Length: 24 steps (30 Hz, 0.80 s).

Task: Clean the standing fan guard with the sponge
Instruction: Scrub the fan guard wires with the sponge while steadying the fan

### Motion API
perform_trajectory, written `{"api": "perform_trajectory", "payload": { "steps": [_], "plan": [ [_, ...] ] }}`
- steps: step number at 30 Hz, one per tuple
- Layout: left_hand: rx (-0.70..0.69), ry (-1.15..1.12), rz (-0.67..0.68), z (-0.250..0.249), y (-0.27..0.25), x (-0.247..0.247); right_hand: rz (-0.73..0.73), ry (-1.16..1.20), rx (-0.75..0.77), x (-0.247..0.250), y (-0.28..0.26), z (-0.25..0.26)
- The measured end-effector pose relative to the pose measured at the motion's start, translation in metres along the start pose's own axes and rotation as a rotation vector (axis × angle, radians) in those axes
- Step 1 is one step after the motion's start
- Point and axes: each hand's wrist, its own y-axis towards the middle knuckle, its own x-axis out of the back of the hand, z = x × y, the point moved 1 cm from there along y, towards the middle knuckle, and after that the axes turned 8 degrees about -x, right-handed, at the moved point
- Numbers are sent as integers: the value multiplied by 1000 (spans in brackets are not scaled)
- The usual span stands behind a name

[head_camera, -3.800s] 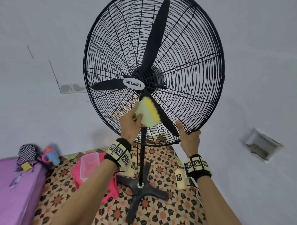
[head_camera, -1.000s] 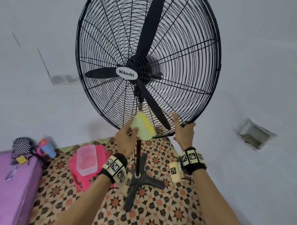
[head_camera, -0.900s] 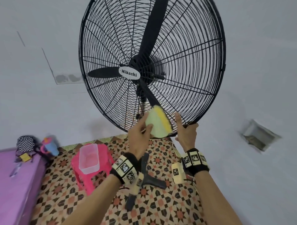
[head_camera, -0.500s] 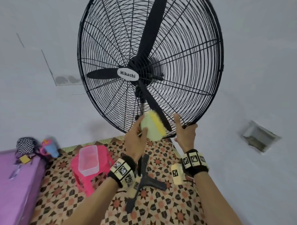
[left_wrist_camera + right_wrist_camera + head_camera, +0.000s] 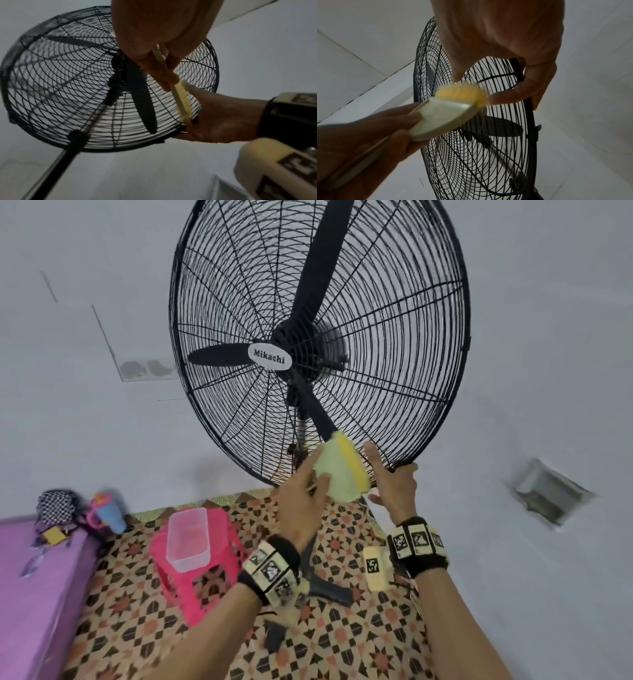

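A big black wire fan guard (image 5: 376, 320) on a stand fills the upper head view, with a white "Mikachi" badge (image 5: 270, 357) at its hub. My left hand (image 5: 308, 484) grips a pale green sponge (image 5: 342, 470) whose yellow scrubbing side lies against the guard's lower wires. Just right of it, my right hand (image 5: 390, 470) holds the guard's bottom rim, fingers curled over it. In the right wrist view the sponge (image 5: 447, 112) touches the wires beside the curled right fingers (image 5: 536, 83). The left wrist view shows the sponge (image 5: 180, 100) edge-on against the guard (image 5: 68, 88).
A pink plastic stool (image 5: 205, 577) bearing a clear plastic container (image 5: 187, 537) stands left of the fan's black base (image 5: 322, 583) on a patterned floor (image 5: 342, 645). A purple surface (image 5: 34, 594) with a checkered bag (image 5: 56, 506) and a cup (image 5: 109, 513) is far left. Grey walls stand behind.
The sponge came down from just under the hub to the guard's lower rim and has been rubbing side to side there, now slightly further right. My right hand has kept its hold on the rim.
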Motion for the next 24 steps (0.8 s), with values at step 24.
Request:
{"api": "perform_trajectory", "payload": {
  "steps": [24],
  "plan": [
    [-29,165,-54,9,-30,13,8,-136,9,10,-34,14]
  ]
}}
